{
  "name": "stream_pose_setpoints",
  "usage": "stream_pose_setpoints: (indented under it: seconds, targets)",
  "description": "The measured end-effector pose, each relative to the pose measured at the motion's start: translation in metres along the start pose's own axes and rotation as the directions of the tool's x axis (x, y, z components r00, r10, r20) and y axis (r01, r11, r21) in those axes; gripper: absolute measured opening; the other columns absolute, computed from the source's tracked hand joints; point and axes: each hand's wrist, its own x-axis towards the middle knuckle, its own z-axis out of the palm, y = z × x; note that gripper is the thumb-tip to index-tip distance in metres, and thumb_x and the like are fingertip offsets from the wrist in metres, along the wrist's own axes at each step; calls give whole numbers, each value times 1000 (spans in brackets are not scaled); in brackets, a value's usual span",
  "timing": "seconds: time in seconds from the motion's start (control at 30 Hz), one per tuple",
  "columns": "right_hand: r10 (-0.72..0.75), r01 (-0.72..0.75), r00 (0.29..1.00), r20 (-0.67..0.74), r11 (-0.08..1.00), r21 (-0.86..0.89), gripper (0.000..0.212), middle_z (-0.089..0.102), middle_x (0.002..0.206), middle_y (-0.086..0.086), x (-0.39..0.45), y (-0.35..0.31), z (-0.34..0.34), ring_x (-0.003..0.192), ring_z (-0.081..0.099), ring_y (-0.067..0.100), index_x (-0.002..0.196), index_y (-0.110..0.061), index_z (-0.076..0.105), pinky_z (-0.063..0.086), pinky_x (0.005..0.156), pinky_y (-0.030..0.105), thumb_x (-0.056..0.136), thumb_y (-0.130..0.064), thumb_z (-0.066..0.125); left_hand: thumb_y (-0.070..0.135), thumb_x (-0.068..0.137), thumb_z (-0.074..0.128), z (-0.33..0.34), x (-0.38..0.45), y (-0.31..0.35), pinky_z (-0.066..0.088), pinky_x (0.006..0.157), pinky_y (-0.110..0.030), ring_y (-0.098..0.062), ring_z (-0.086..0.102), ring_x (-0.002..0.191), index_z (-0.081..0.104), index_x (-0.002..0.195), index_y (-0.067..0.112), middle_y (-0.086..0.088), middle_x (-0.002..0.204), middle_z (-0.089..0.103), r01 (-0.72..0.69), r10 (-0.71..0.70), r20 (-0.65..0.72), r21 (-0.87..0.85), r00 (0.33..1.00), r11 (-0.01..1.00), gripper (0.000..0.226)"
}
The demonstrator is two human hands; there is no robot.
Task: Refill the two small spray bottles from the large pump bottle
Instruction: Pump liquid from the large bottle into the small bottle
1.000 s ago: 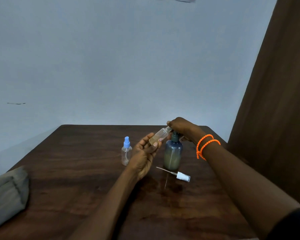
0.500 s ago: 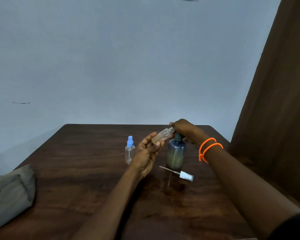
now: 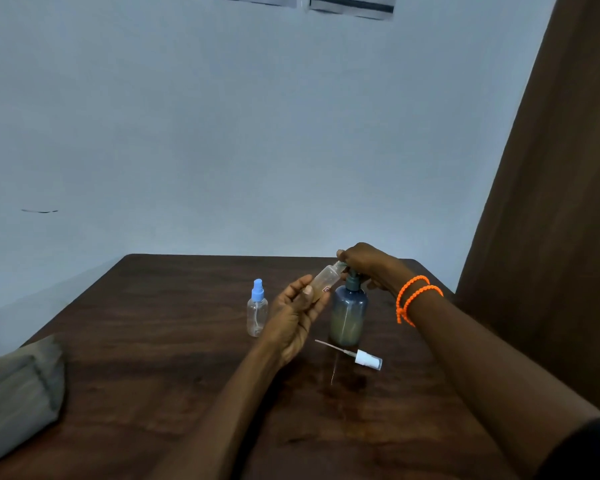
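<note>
Head view: left hand (image 3: pixel 297 318) holds a small clear uncapped spray bottle (image 3: pixel 324 280), tilted, its mouth up at the spout of the large blue-grey translucent pump bottle (image 3: pixel 347 315) standing on the dark wooden table (image 3: pixel 153 375). Grip: fingers curled round the lower body. Judged light, thin-walled, likely slippery if wet; take mid-body. Right hand (image 3: pixel 364 266) covers the pump head; finger contact unclear, apparently pressing.
</note>
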Motion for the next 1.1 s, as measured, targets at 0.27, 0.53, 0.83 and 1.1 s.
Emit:
stream_pose_setpoints:
  seconds: [0.27,0.53,0.83,1.1]
  targets:
    - [17,-18,1000,10,992,122,17,58,78,8,1,5,8,58,52,16,94,-8,55,43,49,17,102,-21,46,-7,94,55,-3,1,1,59,93,-35,-32,66,119,54,132,-4,-20,128,68,14,-16,25,73,1000,997,38]
    - [27,-25,1000,-10,987,162,21,57,71,6,-1,4,9,55,50,15,87,-9,54,39,48,19,102,-20,45,-11,95,53,-4,3,-2,58,95,-36,-34,63,124,49,135,-2,-22,134,63,5,-8,26,100,1000,995,41]
    - [-19,19,1000,-14,1000,24,18,57,76,8,-1,-4,3,59,49,16,92,-7,54,35,49,22,102,-18,44,-11,87,60,-4,1,-4,58,96,-39,-37,64,121,51,131,-4,-23,131,64,9,-11,30,64,999,998,46]
    - [-38,37,999,7,999,5,19,58,74,6,0,0,4,56,49,15,91,-7,55,34,48,22,103,-17,44,-15,90,57,-4,2,-3,55,100,-42,-38,61,125,53,128,-3,-21,125,69,23,-24,12,73,1000,997,41]
